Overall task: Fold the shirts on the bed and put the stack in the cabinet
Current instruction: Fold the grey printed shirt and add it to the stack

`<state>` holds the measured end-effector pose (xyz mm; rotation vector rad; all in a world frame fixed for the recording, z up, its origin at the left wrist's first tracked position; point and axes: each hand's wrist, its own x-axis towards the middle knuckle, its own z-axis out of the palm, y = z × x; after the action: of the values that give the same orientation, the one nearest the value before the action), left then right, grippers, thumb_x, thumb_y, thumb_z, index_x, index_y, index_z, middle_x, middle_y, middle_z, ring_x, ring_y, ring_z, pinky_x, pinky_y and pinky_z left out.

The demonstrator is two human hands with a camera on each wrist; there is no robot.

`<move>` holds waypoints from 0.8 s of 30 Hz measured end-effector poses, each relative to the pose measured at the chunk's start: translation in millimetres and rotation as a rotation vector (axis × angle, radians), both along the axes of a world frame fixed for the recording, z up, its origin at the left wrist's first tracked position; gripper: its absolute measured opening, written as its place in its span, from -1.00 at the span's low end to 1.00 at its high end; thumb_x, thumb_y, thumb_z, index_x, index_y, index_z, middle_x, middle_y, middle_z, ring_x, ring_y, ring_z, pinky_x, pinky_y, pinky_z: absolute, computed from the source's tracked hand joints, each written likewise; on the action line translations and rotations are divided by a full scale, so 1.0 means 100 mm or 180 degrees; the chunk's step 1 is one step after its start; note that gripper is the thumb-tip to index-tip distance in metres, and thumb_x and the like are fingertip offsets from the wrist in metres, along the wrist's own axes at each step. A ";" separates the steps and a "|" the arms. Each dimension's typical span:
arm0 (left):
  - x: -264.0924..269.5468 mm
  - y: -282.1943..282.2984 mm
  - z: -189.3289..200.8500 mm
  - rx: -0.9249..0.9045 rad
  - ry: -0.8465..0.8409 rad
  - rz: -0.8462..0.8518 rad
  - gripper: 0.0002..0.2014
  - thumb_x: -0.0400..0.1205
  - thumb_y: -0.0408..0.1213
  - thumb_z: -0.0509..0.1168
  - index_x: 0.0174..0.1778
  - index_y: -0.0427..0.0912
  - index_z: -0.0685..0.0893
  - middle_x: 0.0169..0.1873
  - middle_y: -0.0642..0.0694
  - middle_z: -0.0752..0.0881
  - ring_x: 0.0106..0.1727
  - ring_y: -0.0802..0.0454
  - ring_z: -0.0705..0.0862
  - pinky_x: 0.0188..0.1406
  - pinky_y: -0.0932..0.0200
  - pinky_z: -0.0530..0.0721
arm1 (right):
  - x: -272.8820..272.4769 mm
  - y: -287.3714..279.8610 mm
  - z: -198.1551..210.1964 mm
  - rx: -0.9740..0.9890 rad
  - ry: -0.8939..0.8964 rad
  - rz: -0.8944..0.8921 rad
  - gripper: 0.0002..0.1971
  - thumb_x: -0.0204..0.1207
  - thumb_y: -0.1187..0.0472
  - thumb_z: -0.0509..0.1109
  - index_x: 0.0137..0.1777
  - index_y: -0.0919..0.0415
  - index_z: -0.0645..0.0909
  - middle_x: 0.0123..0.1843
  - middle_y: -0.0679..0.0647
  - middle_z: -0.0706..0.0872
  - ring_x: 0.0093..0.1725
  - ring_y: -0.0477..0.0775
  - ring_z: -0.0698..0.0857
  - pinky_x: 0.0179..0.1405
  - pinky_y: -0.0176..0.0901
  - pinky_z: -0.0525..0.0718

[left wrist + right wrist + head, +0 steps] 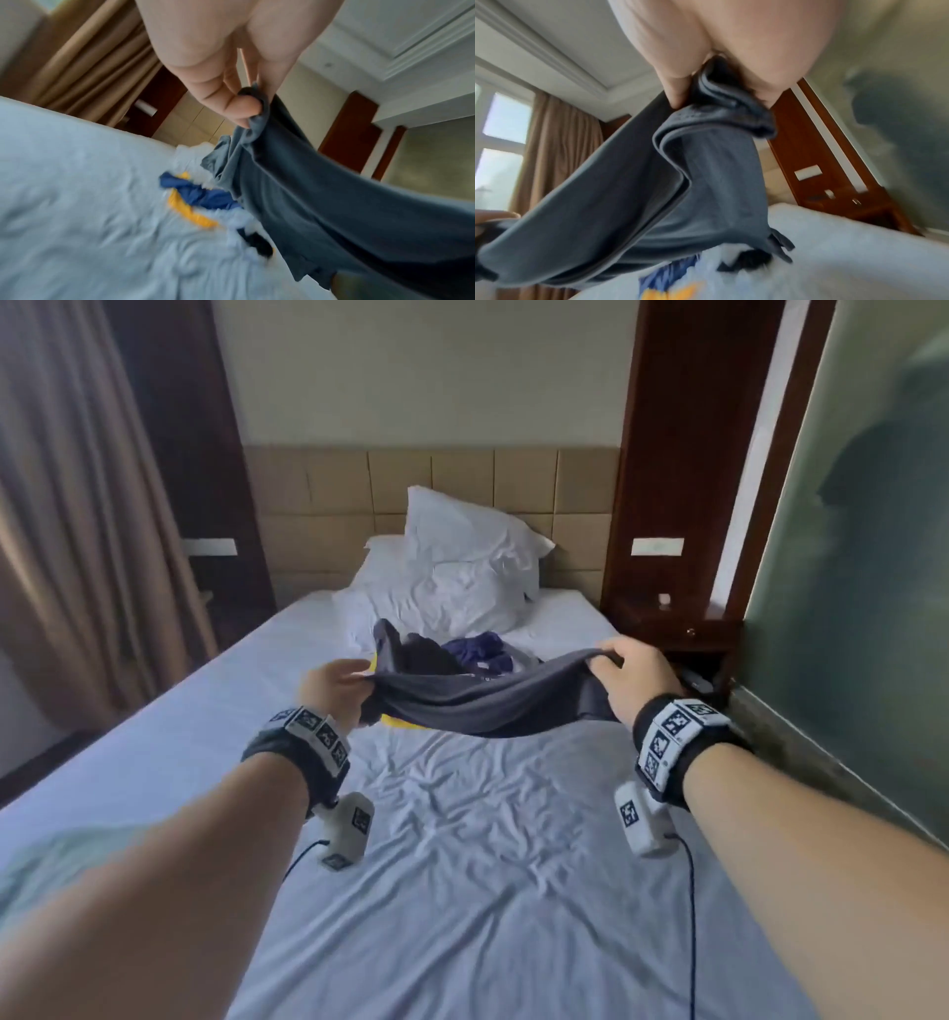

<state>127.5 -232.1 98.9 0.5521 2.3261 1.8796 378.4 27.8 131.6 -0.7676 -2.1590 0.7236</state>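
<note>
A dark grey shirt (477,703) hangs stretched above the bed between both hands. My left hand (336,683) pinches its left edge, seen close in the left wrist view with the fingers (241,107) on the shirt (334,213). My right hand (634,672) grips the right edge; in the right wrist view the shirt (680,182) bunches between thumb and fingers (675,89). Behind the held shirt lies a pile of other shirts (462,652), dark, purple and yellow. The cabinet is not in view.
The bed (462,891) has a wrinkled white sheet, with pillows (462,562) at the padded headboard (436,505). A dark wooden nightstand (678,629) stands at the right, against a green wall. Brown curtains (77,516) hang at the left.
</note>
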 end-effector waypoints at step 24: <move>0.52 -0.33 -2.59 -0.0785 -0.1578 -0.0132 -0.56 0.48 -0.26 0.63 0.27 0.10 0.75 0.01 -0.12 0.78 -0.18 -0.06 0.70 -0.14 0.11 0.65 | 0.53 0.32 -3.12 -0.3387 -0.0065 -0.0712 -0.49 0.15 -0.09 0.76 -0.03 0.26 0.81 -0.03 0.18 0.87 0.07 0.21 0.84 0.29 0.19 0.75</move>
<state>179.5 -264.9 -160.1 0.0884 2.1394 1.4660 431.2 60.0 -180.6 -1.4964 -1.5449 1.7612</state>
